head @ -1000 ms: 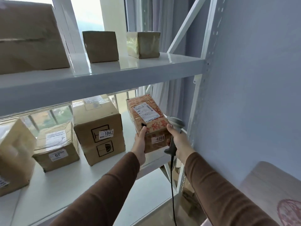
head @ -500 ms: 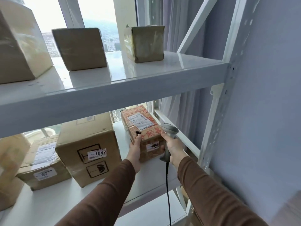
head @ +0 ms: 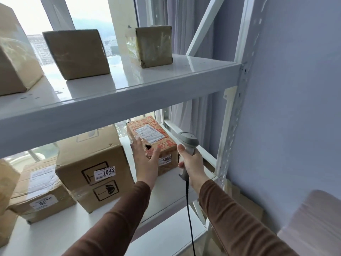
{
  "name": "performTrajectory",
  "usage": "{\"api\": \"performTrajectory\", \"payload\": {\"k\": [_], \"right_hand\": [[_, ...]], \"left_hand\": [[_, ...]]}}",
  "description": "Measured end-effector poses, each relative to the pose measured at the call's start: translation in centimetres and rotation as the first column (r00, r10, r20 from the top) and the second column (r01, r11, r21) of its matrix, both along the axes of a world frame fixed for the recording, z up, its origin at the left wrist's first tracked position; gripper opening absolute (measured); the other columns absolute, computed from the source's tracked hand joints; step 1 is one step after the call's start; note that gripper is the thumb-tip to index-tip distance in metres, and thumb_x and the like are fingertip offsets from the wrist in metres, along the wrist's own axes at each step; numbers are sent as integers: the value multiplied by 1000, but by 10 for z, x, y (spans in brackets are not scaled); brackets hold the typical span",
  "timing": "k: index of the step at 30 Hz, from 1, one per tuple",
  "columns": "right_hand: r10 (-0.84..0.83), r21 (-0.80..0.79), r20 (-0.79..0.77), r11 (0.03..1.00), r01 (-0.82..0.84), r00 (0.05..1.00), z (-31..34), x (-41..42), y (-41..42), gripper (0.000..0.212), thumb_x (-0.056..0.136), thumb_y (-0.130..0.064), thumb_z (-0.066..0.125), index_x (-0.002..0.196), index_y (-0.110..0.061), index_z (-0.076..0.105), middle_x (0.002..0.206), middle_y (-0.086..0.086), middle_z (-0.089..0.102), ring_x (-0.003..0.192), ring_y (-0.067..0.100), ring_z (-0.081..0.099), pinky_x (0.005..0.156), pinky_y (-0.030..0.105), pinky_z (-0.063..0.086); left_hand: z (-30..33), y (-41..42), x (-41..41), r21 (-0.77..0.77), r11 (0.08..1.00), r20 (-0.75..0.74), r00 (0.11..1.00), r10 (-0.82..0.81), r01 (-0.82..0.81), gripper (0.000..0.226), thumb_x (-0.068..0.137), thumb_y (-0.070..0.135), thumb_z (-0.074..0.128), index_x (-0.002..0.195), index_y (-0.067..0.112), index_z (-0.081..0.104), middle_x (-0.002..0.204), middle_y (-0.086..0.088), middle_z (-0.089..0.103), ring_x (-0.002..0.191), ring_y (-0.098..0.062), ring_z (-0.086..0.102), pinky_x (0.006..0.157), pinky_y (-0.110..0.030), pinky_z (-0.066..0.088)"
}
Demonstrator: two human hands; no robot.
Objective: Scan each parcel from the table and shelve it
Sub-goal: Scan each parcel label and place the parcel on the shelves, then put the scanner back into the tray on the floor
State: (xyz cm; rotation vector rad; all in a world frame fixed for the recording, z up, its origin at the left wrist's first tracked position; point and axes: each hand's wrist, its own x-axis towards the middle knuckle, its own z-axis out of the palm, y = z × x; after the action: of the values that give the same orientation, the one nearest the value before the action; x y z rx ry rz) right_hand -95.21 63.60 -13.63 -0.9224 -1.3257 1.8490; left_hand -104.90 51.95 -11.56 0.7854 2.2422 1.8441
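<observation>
Hiding parcel 4068's (head: 156, 137) corner, perhaps touching, left hand (head: 147, 161)

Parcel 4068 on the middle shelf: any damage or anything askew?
Yes. The red-printed parcel has a dark torn hole in its top front edge, beside the open left hand. It also sits turned at an angle to the shelf edge. The right hand holds the scanner.

Glossy white painted metal on the shelf (head: 166, 74), catching window light. Matt brown cardboard on the 1042 box (head: 92, 163); shiny clear tape wraps the far small box (head: 151, 45). Printed parcel (head: 155, 137) wears a paper label. Grey smooth plastic scanner (head: 188, 143).
</observation>
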Motion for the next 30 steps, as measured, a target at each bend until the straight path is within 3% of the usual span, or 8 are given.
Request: {"api": "performTrajectory", "payload": {"k": [3,6,10,13,18,21,27,30], "right_hand": [[10,-24,-55,1000,-11,998,10,30,-22,46,81,-60,79,111,-27,66,65,-5,58,55,9,61,52,37,55],[-49,-39,-149,998,44,988,20,72,-42,46,81,-59,79,109,-24,69,76,-2,65,59,10,63,59,43,60],[-227,-45,-258,974,224,939,27,144,-78,42,79,-49,79,111,-25,69,101,2,77,84,24,73,81,46,62],[-368,-4,-207,927,376,906,25,208,-114,48,78,-54,77,116,-27,68,105,-2,78,86,18,75,77,37,63],[-623,8,-161,775,632,765,16,322,-181,40,88,-49,77,117,-22,70,99,-3,77,75,10,70,75,33,60],[-747,21,-132,655,755,652,16,390,-219,32,92,-36,77,109,-10,68,87,5,72,65,14,64,64,34,56],[-878,73,38,478,875,477,8,523,-303,19,92,-36,77,106,-24,73,94,-11,80,85,2,75,67,16,54],[-927,57,66,373,926,369,1,582,-348,11,92,-32,76,101,-27,72,92,-11,80,90,6,73,70,19,52]], "left_hand": [[6,-2,33,53,984,-46,984,-170,172,66,103,34,62,160,39,29,169,10,24,152,-8,25,123,-35,24],[5,-9,72,65,908,114,901,-418,413,60,102,38,63,157,30,39,160,7,43,142,-8,44,118,-33,35],[-7,-35,135,94,701,361,632,-686,707,42,100,48,58,129,18,66,123,-4,74,111,-11,70,108,-37,50],[-15,-61,190,202,534,465,400,-790,821,44,95,53,62,126,22,70,113,-1,78,104,-16,75,98,-37,56],[-25,-97,295,262,257,505,95,-858,930,37,104,34,60,134,13,65,126,-12,74,118,-26,71,100,-37,58],[-25,-116,363,274,123,531,-43,-846,954,38,103,24,61,139,10,62,130,-12,72,119,-22,70,96,-31,58],[-35,-167,492,250,-121,532,-241,-812,961,37,104,19,60,142,18,61,130,-2,74,116,-13,70,92,-26,56],[-41,-198,556,247,-208,540,-313,-781,946,38,105,17,59,143,14,61,133,-5,72,116,-13,70,91,-24,57]]}}
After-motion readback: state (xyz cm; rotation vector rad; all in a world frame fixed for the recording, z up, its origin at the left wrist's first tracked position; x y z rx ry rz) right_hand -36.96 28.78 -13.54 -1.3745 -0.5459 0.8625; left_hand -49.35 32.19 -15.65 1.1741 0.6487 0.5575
